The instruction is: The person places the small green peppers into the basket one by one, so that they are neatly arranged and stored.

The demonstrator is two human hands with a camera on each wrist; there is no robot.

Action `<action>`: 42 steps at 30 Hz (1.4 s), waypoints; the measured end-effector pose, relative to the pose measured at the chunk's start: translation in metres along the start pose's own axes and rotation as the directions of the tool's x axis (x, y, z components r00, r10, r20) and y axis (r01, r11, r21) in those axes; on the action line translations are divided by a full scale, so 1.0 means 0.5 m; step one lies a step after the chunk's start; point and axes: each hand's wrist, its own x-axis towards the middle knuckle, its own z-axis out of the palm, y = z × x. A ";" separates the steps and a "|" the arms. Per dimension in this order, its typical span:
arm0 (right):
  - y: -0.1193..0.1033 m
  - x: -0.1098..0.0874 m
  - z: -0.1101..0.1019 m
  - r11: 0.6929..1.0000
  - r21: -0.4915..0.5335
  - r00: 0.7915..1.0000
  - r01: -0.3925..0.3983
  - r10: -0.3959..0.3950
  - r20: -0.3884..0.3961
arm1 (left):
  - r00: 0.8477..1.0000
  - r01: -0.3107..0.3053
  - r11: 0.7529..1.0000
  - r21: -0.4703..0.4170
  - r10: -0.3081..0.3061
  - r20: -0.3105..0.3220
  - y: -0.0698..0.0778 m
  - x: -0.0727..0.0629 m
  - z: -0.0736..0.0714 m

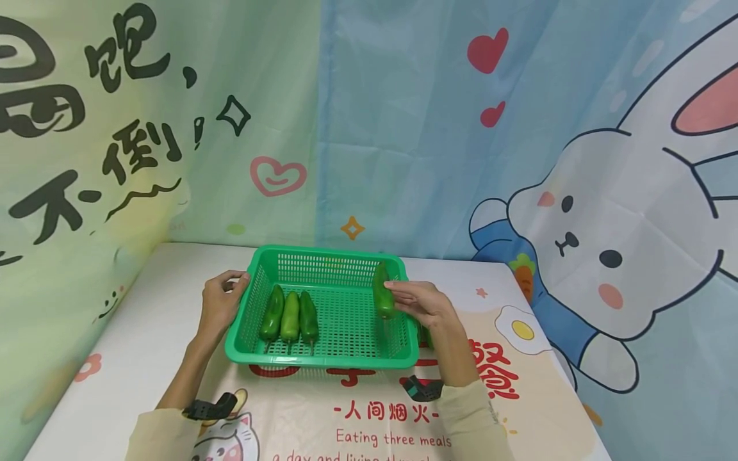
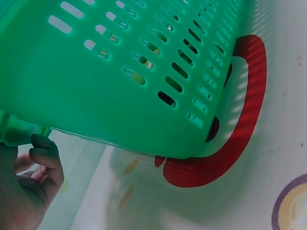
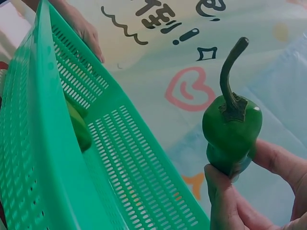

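A green plastic basket (image 1: 343,323) with slotted walls stands on the table, and three green peppers (image 1: 291,320) lie side by side in its left part, stems toward me. The left hand (image 1: 221,301) grips the basket's left rim, fingers curled at the edge in the left wrist view (image 2: 33,177). Over the basket's right end, the right hand (image 1: 428,303) pinches another green pepper (image 1: 382,294) between thumb and fingers. In the right wrist view this pepper (image 3: 232,122) hangs above the rim, its curved stem toward the camera. Outside the right wall, a further green pepper (image 1: 425,336) is mostly hidden by the right hand.
A white table (image 1: 173,282) carries a printed cloth (image 1: 357,426) with red lettering and cartoon drawings. Behind it hangs a fabric backdrop (image 1: 392,128) with hearts, black characters and a large rabbit. A dark strap device sits at each wrist.
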 end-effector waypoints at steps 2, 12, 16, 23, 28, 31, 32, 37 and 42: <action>0.002 0.003 0.005 1.000 -0.006 1.000 -0.002 0.002 -0.008 | 1.000 0.002 1.000 0.003 -0.002 0.001 0.001 0.000 0.000; 0.018 0.017 0.026 1.000 -0.025 1.000 0.014 -0.013 0.005 | 1.000 -0.002 1.000 0.004 0.002 0.002 0.004 -0.002 0.000; 0.018 0.020 0.041 0.998 -0.055 1.000 0.007 -0.008 -0.014 | 1.000 0.003 1.000 -0.001 -0.003 0.001 0.003 -0.003 -0.001; 0.021 0.029 0.064 0.994 -0.113 0.999 -0.003 -0.001 -0.038 | 1.000 -0.005 1.000 -0.010 0.005 -0.005 0.000 -0.002 0.001; 0.024 0.034 0.078 0.993 -0.115 0.999 -0.015 0.009 -0.048 | 1.000 -0.005 1.000 -0.015 0.005 -0.002 -0.001 -0.001 0.001; 0.023 0.036 0.086 0.994 -0.111 0.999 -0.017 0.012 -0.050 | 1.000 -0.003 1.000 -0.016 0.002 -0.003 0.000 -0.001 0.001; 0.022 0.036 0.089 0.994 -0.109 0.998 -0.020 0.014 -0.056 | 1.000 -0.003 1.000 -0.016 0.003 -0.003 0.000 -0.001 0.001; 0.020 0.038 0.103 0.992 -0.126 0.997 -0.023 0.013 -0.076 | 1.000 -0.008 1.000 -0.013 0.008 -0.006 0.000 -0.001 0.002; 0.021 0.043 0.117 0.990 -0.140 0.996 -0.027 0.015 -0.083 | 1.000 -0.013 1.000 -0.013 0.013 -0.006 0.001 -0.001 0.002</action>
